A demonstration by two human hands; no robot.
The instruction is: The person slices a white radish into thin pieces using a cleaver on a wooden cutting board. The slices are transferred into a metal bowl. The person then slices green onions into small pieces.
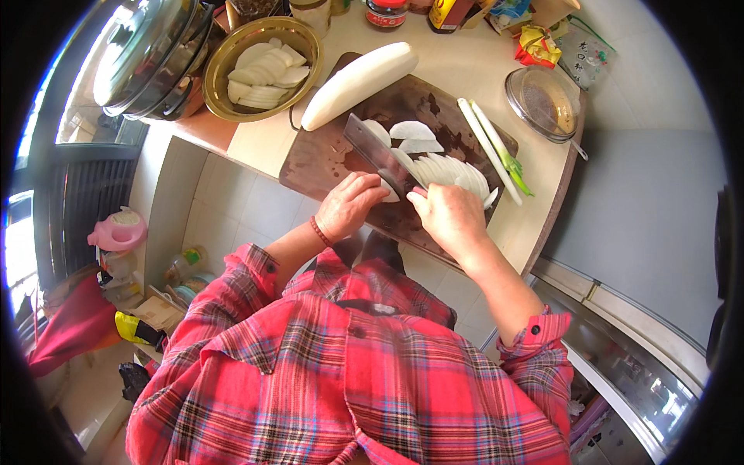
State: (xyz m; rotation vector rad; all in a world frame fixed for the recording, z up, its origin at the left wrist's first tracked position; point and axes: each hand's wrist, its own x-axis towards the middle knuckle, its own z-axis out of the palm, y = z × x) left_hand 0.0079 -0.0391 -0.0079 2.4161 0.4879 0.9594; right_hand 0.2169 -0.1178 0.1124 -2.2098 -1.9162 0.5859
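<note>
My right hand [452, 218] grips the handle of a kitchen cleaver [381, 148], whose blade stands over a dark cutting board [319, 157]. Just left of the blade, my left hand [351, 204] holds a small piece of peeled white radish [389, 189] on the board. Right of the blade lies a fanned row of thin radish slices [456, 174], with a few larger slices [415, 130] behind it. A long peeled white radish [360, 84] rests across the board's back left part. Two scallion stalks [491, 148] lie at the board's right side.
A gold-coloured metal bowl [213, 90] with radish slices stands at the back left, beside a stacked steamer pot [154, 52]. A round mesh strainer [543, 102] sits near the counter's right edge. A red-lidded jar [386, 13], a bottle [447, 14] and food packets [537, 46] line the back.
</note>
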